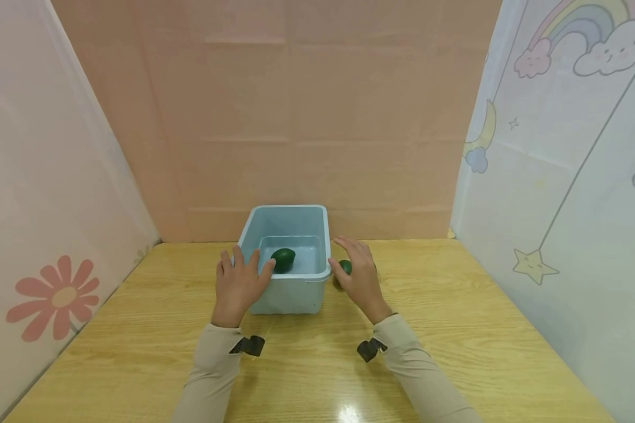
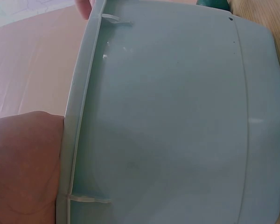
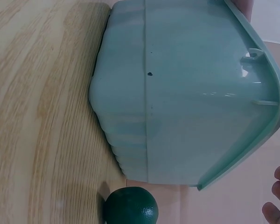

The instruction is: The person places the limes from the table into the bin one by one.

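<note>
A light blue plastic bin [image 1: 287, 295] stands on the table, and a dark green, avocado-like fruit [image 1: 284, 259] lies inside it. My left hand [image 1: 238, 289] is at the bin's front left corner with its fingers spread; in the left wrist view part of the hand shows beside the rim [image 2: 77, 100]. On the other side, my right hand [image 1: 361, 282] reaches past the front right corner, fingers extended and thumb close to the rim. A second dark green fruit [image 3: 130, 206] sits on the table right of the bin, partly hidden by the right hand in the head view.
The wooden table [image 1: 137, 346] runs back to a peach-coloured sheet [image 1: 307, 117] close behind the bin. Patterned white sheets [image 1: 571, 194] hang along the left and right sides. A black wrist camera [image 1: 369, 349] sits on each sleeve.
</note>
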Tool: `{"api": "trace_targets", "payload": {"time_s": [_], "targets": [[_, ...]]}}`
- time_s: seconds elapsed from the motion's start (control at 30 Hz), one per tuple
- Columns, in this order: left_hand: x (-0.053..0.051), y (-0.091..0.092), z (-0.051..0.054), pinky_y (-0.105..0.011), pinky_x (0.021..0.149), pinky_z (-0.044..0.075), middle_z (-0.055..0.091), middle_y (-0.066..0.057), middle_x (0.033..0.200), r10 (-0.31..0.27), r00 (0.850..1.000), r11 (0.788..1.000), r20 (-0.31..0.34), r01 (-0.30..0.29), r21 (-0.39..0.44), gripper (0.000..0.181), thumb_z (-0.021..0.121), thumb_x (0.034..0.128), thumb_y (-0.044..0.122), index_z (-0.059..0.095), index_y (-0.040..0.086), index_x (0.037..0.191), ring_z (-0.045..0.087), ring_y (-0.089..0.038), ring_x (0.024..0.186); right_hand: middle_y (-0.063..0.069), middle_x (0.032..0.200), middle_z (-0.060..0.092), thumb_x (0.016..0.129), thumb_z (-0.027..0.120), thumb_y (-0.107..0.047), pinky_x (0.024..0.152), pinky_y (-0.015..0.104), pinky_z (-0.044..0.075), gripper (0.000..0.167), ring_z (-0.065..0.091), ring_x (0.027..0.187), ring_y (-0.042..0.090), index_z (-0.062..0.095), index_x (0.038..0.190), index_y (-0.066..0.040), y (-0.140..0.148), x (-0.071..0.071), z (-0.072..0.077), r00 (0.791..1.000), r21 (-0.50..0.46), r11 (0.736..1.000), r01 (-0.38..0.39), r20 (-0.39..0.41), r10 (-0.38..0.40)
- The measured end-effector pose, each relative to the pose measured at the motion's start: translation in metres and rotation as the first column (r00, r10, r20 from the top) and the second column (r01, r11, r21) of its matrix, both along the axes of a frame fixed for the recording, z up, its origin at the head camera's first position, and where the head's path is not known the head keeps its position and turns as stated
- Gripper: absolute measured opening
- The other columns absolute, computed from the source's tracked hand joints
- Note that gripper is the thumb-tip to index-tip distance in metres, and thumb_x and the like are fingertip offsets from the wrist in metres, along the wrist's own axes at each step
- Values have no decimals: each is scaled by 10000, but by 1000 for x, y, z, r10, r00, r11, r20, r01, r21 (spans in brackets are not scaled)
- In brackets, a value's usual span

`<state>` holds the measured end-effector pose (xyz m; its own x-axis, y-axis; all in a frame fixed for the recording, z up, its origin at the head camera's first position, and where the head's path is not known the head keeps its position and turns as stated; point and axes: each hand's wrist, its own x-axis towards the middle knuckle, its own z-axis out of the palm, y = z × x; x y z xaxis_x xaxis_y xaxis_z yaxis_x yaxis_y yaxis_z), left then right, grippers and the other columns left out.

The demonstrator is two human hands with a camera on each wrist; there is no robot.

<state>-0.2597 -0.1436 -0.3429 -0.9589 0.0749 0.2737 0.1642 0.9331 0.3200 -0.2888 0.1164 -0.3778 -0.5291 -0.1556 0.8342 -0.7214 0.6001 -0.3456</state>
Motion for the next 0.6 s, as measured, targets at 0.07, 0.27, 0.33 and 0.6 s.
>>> {"api": "trace_targets", "payload": {"time_s": [0.07, 0.27, 0.33, 0.6], "targets": [[0, 0, 0, -689, 1112, 200, 254, -423, 1508, 0, 1000, 1000, -9, 0, -9, 611, 409, 1058, 469, 473, 26, 1475, 166, -649, 1385, 202, 1284, 627, 904, 746, -77, 1034, 537, 425, 399, 534, 1219, 383, 633, 1269, 41, 0, 0, 0, 1000, 1, 1000, 5, 4, -5], [1, 1, 0, -691, 1113, 200, 258, -429, 1502, 1, 1000, 1000, -9, -1, -15, 603, 418, 1060, 458, 472, 22, 1474, 168, -653, 1382, 201, 1299, 620, 901, 747, -69, 1041, 551, 416, 401, 531, 1228, 400, 632, 1266, 48, 1, 2, 0, 1000, 4, 1000, 10, 11, -10], [2, 1, 0, -690, 1118, 191, 250, -428, 1507, 2, 1000, 1000, -3, -2, -10, 607, 416, 1061, 460, 467, 23, 1479, 158, -651, 1387, 208, 1298, 619, 899, 747, -63, 1039, 556, 415, 401, 530, 1226, 412, 631, 1266, 50, 1, 2, 1, 1000, 5, 1000, 7, 10, -7], [2, 1, 1, -693, 1111, 199, 253, -426, 1506, 2, 1000, 1000, -7, -2, -13, 611, 412, 1060, 469, 475, 23, 1473, 162, -654, 1383, 223, 1293, 620, 900, 741, -46, 1035, 550, 417, 412, 532, 1221, 399, 619, 1285, 33, 3, 2, 1, 1000, 6, 1000, 10, 4, -10]]}}
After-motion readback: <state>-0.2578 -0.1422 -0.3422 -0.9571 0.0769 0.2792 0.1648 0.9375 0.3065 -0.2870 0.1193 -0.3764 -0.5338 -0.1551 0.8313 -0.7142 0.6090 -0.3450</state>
